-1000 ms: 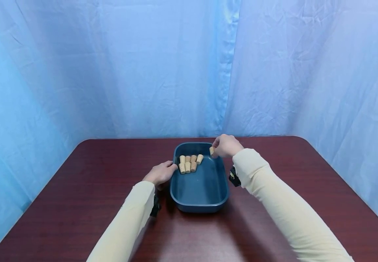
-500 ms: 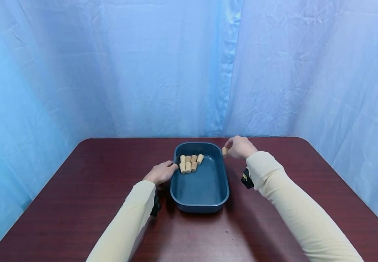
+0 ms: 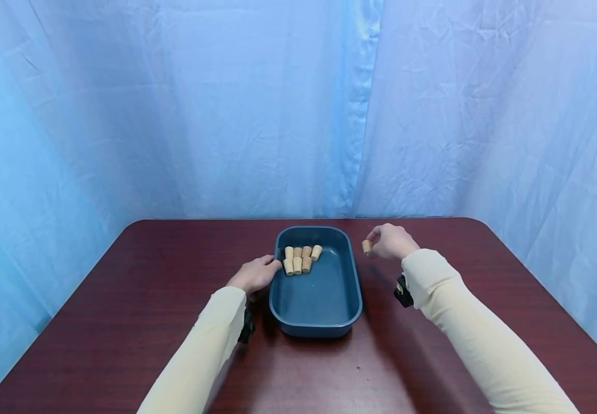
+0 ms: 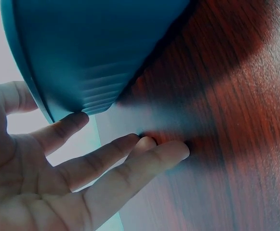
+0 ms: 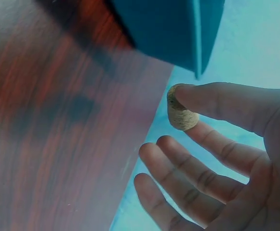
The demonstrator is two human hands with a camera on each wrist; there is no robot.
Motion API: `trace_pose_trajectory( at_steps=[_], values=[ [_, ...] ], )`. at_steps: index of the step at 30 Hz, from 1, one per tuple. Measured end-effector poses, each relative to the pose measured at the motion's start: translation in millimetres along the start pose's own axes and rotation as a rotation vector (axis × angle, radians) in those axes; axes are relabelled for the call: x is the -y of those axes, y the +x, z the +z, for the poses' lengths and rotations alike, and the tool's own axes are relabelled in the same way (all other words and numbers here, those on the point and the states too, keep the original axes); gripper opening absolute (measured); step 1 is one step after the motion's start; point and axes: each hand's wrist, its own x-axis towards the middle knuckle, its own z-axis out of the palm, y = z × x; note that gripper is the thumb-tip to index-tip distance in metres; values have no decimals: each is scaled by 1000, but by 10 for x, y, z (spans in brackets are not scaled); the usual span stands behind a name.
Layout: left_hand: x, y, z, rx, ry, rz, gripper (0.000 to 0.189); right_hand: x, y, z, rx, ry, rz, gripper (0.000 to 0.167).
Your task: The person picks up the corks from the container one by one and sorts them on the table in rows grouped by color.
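A dark blue rectangular tray [image 3: 354, 282] stands on the table with several tapered corks [image 3: 297, 265] grouped at its far left, in two rows. At the tray's left side, my left hand [image 3: 254, 272] pinches the rim; in the left wrist view the thumb [image 4: 21, 96] goes over the rim and the index finger lies on the outer wall, the other fingers spread below. Off the tray's right side, my right hand [image 3: 392, 240] holds a single cork [image 5: 182, 108] between thumb and index finger, above the table. Its other fingers are loosely bent and apart from the cork.
The dark red-brown wooden table [image 3: 174, 322] has rounded far corners. Light blue curtains [image 3: 257, 115] hang behind it and along both sides. Small dark crumbs [image 3: 358, 368] lie on the table in front of the tray.
My right hand has carried the cork from over the tray's far right corner, across the rim, out to the right and slightly nearer. The left hand and the tray's corks have stayed put.
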Motion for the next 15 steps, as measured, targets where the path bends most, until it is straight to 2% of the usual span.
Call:
trace_pose_trajectory(
  at_steps=[9,15],
  values=[
    [4,8,15,3,-13,3,55,-135,-11,76,3,4,-23,34],
    [4,-5,15,1,-7,8,55,-248,14,169,24,37,6,32]
  ],
)
